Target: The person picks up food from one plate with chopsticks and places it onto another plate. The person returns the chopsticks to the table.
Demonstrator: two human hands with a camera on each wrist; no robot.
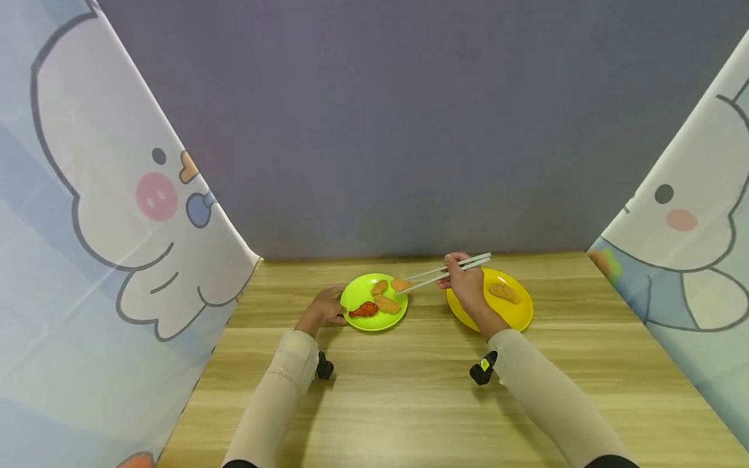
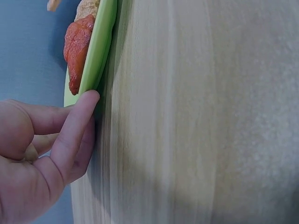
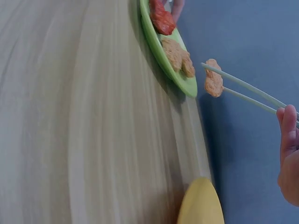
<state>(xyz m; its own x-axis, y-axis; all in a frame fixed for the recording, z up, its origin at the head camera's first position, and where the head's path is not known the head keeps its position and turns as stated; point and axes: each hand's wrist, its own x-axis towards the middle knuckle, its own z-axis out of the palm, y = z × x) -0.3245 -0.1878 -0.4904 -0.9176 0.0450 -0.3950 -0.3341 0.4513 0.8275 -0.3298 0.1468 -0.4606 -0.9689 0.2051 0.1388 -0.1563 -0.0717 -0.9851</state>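
My left hand point(image 1: 328, 305) pinches the left rim of a lime-green plate point(image 1: 374, 326) between thumb and fingers. On that plate lie a red drumstick point(image 1: 365, 309) and two golden fried chicken pieces point(image 1: 387, 303). My right hand point(image 1: 466, 283) grips a pair of pale chopsticks point(image 3: 254, 91) that slant left toward the green plate. Between their tips is a small fried nugget point(image 3: 213, 79), held up above the plate's right side. Below my right hand sits a yellow plate point(image 1: 523, 317) bearing one fried chicken piece point(image 1: 504, 292); hand and wrist cover its left part.
Both plates stand near the back of a wood-grain table point(image 1: 404, 403), against a grey panel point(image 1: 374, 130). Cartoon-printed sheets point(image 1: 117, 195) flank the table on both sides. A black wrist camera point(image 1: 483, 368) is strapped to each forearm.
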